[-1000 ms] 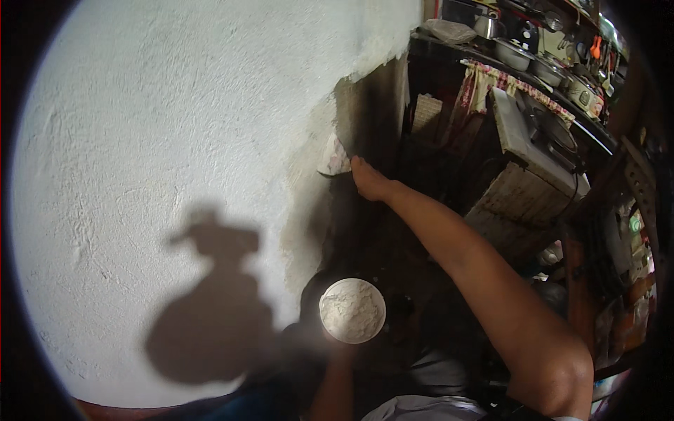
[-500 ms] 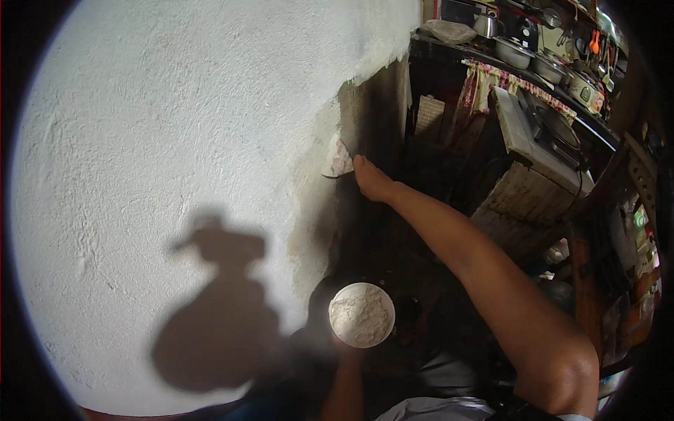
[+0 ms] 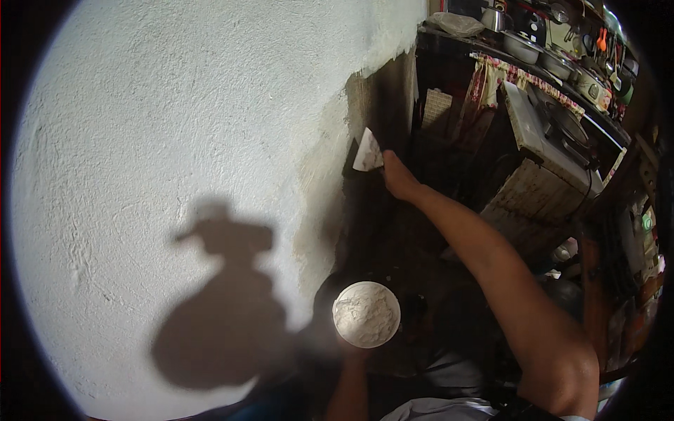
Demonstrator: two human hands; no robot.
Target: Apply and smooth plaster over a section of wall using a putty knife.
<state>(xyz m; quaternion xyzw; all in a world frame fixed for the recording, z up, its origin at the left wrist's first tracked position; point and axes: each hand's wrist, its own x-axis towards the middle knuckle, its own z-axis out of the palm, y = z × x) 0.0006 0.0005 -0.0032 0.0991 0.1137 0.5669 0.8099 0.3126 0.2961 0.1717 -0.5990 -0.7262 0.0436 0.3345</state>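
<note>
My right hand point(image 3: 400, 175) is closed round the handle end of a putty knife point(image 3: 368, 152), its broad flat blade smeared whitish. The blade stands a little off the wall and throws a dark shadow beside it. Low in the middle, my left hand point(image 3: 354, 349) holds up a round white tub point(image 3: 366, 314) heaped with pale, thick paste; most of the fingers are hidden beneath it. Rough white wall point(image 3: 175, 126) fills the left side. Along its right border runs a duller, beige-grey strip point(image 3: 319, 182) with an uneven edge.
A worn, stained cabinet with a burner point(image 3: 562, 130) stands to the right. Behind it, a dark counter carries metal pots point(image 3: 521, 49) and a kettle, with a flowered curtain point(image 3: 484, 84) hanging below. Utensils hang at the upper right. My shadow lies on the wall.
My right hand has drawn the putty knife away from the wall, to the right. The blade touched the beige strip before and is now apart from it. The tub stays nearly in place.
</note>
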